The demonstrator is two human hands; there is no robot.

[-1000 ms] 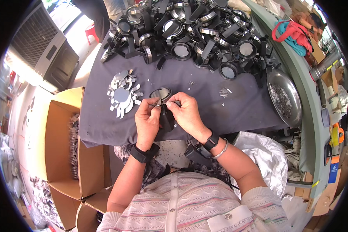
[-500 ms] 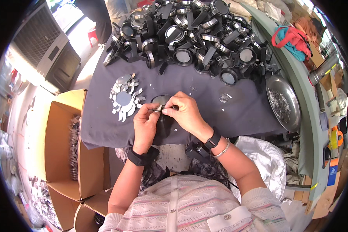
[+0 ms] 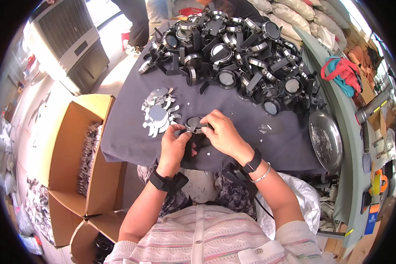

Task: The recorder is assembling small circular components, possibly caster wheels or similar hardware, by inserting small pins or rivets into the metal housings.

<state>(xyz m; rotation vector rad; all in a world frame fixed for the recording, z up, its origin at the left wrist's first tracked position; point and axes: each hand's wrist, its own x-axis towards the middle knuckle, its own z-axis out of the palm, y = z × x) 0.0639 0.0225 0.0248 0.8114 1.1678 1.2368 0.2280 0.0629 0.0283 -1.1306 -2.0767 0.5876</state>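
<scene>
Near the table's front edge, my left hand point(image 3: 174, 143) and my right hand point(image 3: 223, 135) hold a round black part point(image 3: 194, 124) with a dark grey disc face and a rim. My left fingers pinch its near-left side; my right thumb and fingers grip its right edge. A dark strip, partly hidden by my hands, extends below it. Just left of it lies a small pile of silvery discs with tabs point(image 3: 157, 112). Beyond, a large heap of similar black round parts with metal bands and black handles point(image 3: 226, 79) covers the far table.
A steel dish of thin metal pins point(image 3: 313, 132) stands at the right, near a few loose pins point(image 3: 264, 128) on the dark cloth point(image 3: 130, 136). Open cardboard boxes point(image 3: 68, 149) stand left, an air cooler point(image 3: 66, 31) behind. Two other people are partly visible beyond the table.
My view has shifted, so the table sits lower and further right. The round part now lies face up between my hands; before, my fingertips met at its near edge. My right fingers have moved onto its right side.
</scene>
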